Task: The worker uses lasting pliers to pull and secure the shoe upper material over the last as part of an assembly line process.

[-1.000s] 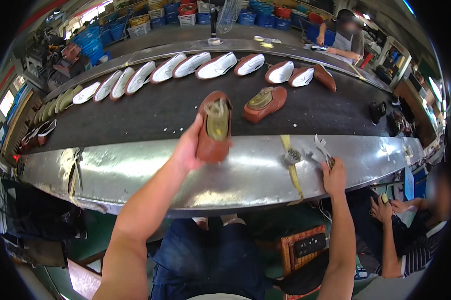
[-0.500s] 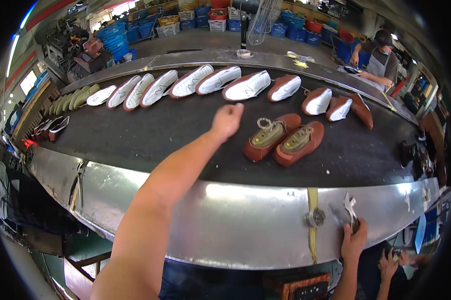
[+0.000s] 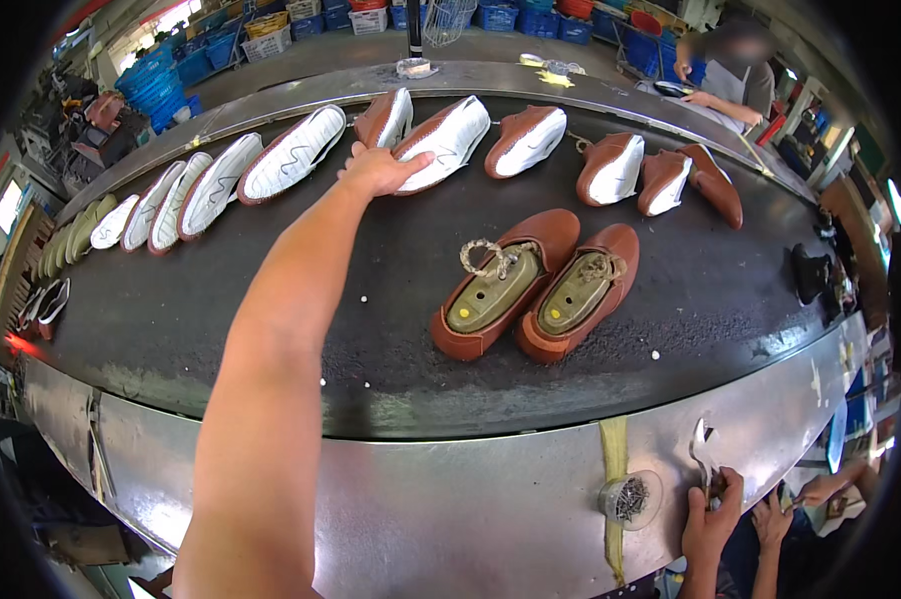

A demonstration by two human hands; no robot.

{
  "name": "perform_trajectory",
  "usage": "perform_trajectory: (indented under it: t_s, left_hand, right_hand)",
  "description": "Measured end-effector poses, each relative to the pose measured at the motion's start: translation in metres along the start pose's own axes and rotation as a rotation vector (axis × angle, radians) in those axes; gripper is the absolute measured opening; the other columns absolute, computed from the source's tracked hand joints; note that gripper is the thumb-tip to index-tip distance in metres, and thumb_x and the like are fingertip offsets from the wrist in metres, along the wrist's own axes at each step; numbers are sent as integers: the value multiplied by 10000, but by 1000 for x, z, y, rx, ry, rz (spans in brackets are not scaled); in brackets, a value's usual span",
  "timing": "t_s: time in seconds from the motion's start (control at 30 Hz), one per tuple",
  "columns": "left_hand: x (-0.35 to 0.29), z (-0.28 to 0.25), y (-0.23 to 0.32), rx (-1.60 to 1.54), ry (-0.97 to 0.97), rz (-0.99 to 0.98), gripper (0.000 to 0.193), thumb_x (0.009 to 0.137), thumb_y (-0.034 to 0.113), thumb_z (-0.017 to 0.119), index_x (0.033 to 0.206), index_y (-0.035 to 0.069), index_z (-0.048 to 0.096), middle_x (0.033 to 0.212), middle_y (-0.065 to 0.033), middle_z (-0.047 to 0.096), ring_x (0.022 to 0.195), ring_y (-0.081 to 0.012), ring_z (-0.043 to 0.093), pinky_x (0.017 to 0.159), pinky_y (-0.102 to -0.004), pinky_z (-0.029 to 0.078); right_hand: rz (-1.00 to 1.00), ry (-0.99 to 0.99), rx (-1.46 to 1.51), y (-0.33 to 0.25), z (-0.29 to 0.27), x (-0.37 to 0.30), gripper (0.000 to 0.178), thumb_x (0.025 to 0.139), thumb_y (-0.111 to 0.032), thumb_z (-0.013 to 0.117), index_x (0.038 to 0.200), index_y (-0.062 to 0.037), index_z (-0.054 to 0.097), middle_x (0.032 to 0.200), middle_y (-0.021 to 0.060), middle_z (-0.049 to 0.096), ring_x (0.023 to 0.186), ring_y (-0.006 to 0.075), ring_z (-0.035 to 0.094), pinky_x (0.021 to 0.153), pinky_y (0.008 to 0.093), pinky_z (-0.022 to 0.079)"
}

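My left hand (image 3: 378, 172) is stretched to the far row of shoes, its fingers closed round the near end of a brown shoe (image 3: 372, 118) that stands tilted with its white underside turned to the right. My thumb lies over the edge of the neighbouring white-bottomed shoe (image 3: 445, 145). At the lower right, my right hand (image 3: 712, 514) grips metal pliers (image 3: 702, 451) with a curved jaw pointing up, above the metal ledge. Between my hands, a brown shoe (image 3: 505, 285) and its mate (image 3: 580, 290) sit upright on green lasts with cord loops.
The shoes lie on a dark conveyor belt (image 3: 261, 309) edged by a metal ledge (image 3: 420, 499). A clear cup of nails (image 3: 628, 497) stands by a yellowish strip (image 3: 615, 444). A co-worker (image 3: 735, 80) is across the belt; another person's hands (image 3: 772, 519) are at the lower right.
My left hand has reached farther to the row and closed on a shoe, which has turned from lying sole-up to tilted. The view has shifted; my right hand still holds the pliers.
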State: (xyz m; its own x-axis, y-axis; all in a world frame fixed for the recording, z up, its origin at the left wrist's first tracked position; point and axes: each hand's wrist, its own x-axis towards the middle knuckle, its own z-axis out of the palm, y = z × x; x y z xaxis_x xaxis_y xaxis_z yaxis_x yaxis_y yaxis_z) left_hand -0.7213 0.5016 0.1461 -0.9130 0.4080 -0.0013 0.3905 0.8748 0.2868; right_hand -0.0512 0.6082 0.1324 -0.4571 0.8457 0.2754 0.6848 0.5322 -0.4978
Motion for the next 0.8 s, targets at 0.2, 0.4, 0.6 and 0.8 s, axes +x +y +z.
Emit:
perform_trajectory:
  t_s: [0.2,0.4,0.6,0.8]
  left_hand:
    - [-47,-15,-43,-44,60,55,1056,855,862,450,1242,-96,668,1389,-348,540,1314,-423,517,1105,-407,437]
    - [-298,-130,-178,72,-83,144,871,864,737,615,1076,-102,714,1163,-317,610,1155,-419,595,996,-448,484]
    - [-544,-211,-296,-89,-138,88,784,787,485,825,1366,6,603,1512,-345,383,1389,-477,425,1168,-485,337]
    - [-544,-185,-283,192,-15,329,1011,863,525,734,1549,-67,285,1613,-350,215,1515,-489,206,1227,-514,227]
  right_hand:
    - [-5,-30,35,16,-6,-2,466,903,-112,669,1325,25,524,1117,151,594,1004,266,572,935,365,459]
    - [-136,-11,-4,26,-4,-6,469,965,-226,651,1339,22,513,1151,201,593,1033,353,576,961,411,448]
    - [-202,32,-142,25,11,-8,557,983,-346,655,1348,52,518,1306,264,585,1188,446,566,1025,475,439]
    - [-277,110,-87,13,7,-5,535,988,-353,650,1329,43,535,1280,265,605,1170,457,577,1001,489,452]
